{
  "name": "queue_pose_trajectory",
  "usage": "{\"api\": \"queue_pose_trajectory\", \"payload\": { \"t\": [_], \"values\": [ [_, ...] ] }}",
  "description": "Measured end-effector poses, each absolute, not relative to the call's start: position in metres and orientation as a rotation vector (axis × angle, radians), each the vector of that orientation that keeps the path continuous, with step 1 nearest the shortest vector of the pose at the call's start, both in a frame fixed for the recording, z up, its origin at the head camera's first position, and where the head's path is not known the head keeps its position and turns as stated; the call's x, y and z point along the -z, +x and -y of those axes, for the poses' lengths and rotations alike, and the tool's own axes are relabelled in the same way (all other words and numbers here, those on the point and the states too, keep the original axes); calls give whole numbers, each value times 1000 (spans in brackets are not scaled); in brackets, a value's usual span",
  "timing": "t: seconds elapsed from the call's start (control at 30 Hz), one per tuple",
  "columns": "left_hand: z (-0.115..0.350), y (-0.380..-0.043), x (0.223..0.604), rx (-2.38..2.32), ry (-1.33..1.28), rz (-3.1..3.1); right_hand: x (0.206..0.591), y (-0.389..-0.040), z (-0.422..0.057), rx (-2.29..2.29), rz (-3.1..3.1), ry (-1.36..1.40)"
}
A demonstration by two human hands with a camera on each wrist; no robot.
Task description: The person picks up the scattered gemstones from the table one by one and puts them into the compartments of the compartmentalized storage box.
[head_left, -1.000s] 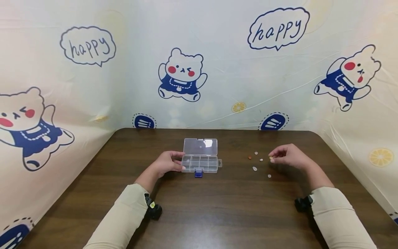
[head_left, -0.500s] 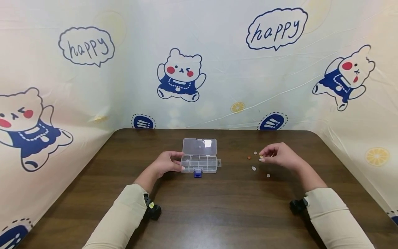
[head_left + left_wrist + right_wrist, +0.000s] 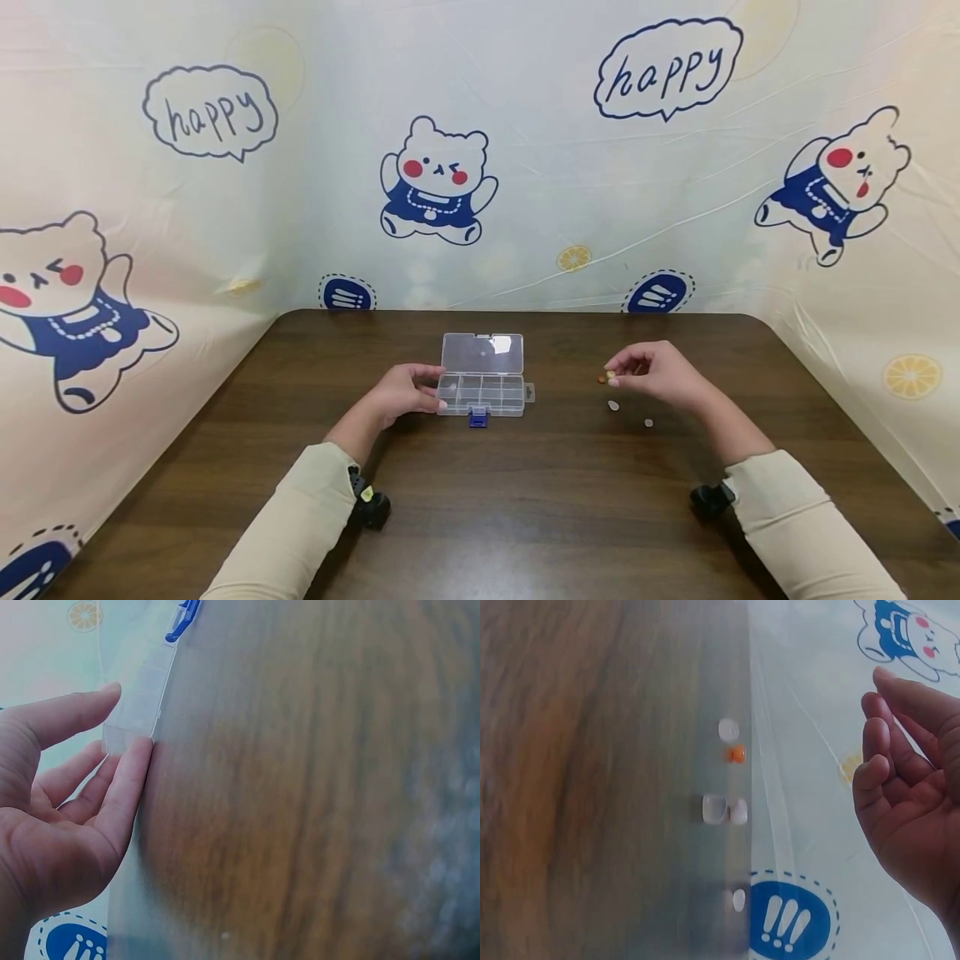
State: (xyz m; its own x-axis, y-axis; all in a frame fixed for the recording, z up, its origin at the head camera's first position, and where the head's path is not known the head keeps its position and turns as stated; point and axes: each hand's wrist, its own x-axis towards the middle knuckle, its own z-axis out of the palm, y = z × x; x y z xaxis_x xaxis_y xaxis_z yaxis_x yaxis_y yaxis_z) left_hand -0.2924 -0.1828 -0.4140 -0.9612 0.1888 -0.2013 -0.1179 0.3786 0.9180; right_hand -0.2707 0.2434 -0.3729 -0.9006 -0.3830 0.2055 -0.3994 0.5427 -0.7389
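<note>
A clear plastic compartment box (image 3: 491, 410) lies on the table, its clear lid (image 3: 482, 354) thrown back and a blue latch (image 3: 478, 419) at its front. My left hand (image 3: 401, 392) holds the box's left end, thumb and fingers on opposite sides in the head view. To the right of the box, my right hand (image 3: 660, 372) pinches a small yellowish pebble (image 3: 611, 374) between thumb and fingertips. Just left of those fingertips lies an orange pebble (image 3: 601, 379). Nearer to me are a white pebble (image 3: 613, 406) and a smaller pale one (image 3: 648, 423).
The right wrist view shows several loose pebbles, among them a squarish clear one (image 3: 714, 810). A brown wooden table (image 3: 480, 508) bears everything. Behind it hangs a printed cloth (image 3: 525, 167) with cartoon bears.
My right hand has moved left with the yellowish pebble, passing over the pale pebbles toward the orange one. My left hand and the box have stayed put.
</note>
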Motion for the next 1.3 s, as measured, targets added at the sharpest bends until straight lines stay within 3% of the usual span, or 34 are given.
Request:
{"api": "queue_pose_trajectory", "payload": {
  "t": [1.3],
  "values": [
    [181, -291, 411, -1616, 53, -2363, 359, -273, -181, -1413, 2664, 772]
  ]
}}
